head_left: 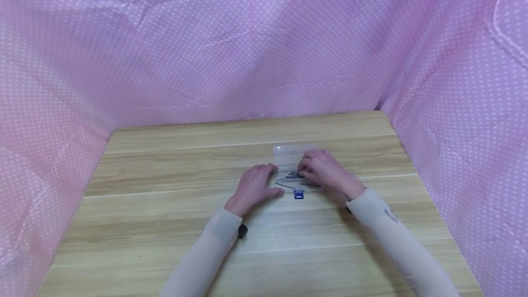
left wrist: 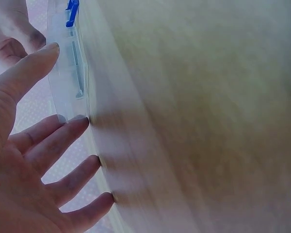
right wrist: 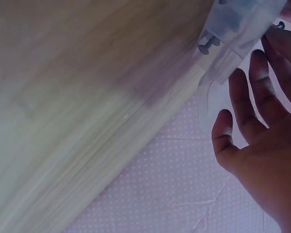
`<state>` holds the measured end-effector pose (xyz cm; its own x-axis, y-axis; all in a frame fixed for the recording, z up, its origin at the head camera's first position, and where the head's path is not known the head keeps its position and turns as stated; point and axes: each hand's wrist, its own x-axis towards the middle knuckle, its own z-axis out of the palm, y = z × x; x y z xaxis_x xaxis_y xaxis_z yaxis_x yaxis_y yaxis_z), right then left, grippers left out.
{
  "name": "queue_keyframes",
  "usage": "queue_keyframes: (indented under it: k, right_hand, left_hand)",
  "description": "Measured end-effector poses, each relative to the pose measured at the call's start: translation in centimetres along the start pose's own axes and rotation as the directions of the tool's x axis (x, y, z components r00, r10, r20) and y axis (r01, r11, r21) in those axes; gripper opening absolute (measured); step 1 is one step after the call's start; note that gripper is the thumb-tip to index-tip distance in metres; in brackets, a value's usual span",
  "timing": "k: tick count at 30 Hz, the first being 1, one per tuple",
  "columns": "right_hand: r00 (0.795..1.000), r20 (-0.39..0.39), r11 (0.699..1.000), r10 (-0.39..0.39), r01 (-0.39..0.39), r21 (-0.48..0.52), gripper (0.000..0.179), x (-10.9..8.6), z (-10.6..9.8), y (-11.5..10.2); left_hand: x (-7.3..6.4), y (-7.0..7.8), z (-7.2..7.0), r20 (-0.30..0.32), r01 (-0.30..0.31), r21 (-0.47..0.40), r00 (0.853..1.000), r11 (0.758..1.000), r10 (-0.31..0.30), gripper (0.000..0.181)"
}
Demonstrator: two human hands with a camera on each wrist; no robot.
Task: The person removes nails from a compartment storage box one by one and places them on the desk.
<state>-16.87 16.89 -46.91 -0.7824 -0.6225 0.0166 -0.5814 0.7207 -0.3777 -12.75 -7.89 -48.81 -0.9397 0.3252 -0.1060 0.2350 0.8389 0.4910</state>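
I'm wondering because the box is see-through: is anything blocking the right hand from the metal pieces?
Nothing visible does. The clear box is open, its lid laid back, and the right hand is right at the metal pieces. The left hand is at the box's left end.

Glossy plastic box point(head_left: 287, 156), wood-grained table point(head_left: 165, 205)

In the head view the right hand point(head_left: 323, 172) hides the right part of the clear box point(head_left: 286, 157), and the dark screws point(head_left: 292, 176) inside the box overlap, too small to count. Beside the box's rim, most of the pinched screw point(right wrist: 281, 24) is hidden. Both wrist views' upper edges cut the box off; the tabletop point(left wrist: 208, 121) beside it blurs.
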Motion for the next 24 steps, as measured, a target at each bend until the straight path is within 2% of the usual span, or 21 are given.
queue_keyframes:
  k: [10, 17, 20, 24]
  right_hand:
    - [0.995, -0.088, 0.998, -0.050, 0.052, 0.021, 0.011, -0.9, -0.8, 0.1]
    - [0.990, -0.141, 0.999, -0.027, 0.032, 0.035, 0.011, -1.8, -1.6, 0.3]
    - [0.985, -0.171, 0.999, -0.026, 0.033, 0.035, 0.010, -2.3, -1.9, 0.6]
    - [0.972, -0.227, 0.997, -0.067, 0.073, 0.018, 0.010, -2.8, -2.4, 1.1]
  left_hand:
    - [-0.1, 0.0, 0.1, -0.005, 0.001, -0.019, 1.000, 1.000, -0.002, 0.068]
    - [0.0, 0.0, 0.1, -0.015, -0.004, -0.028, 1.000, 1.000, 0.004, 0.068]
    - [0.0, 0.0, 0.1, -0.018, -0.007, -0.031, 1.000, 0.999, 0.006, 0.068]
    - [0.0, -0.1, 0.1, -0.022, -0.015, -0.021, 1.000, 1.000, 0.015, 0.068]
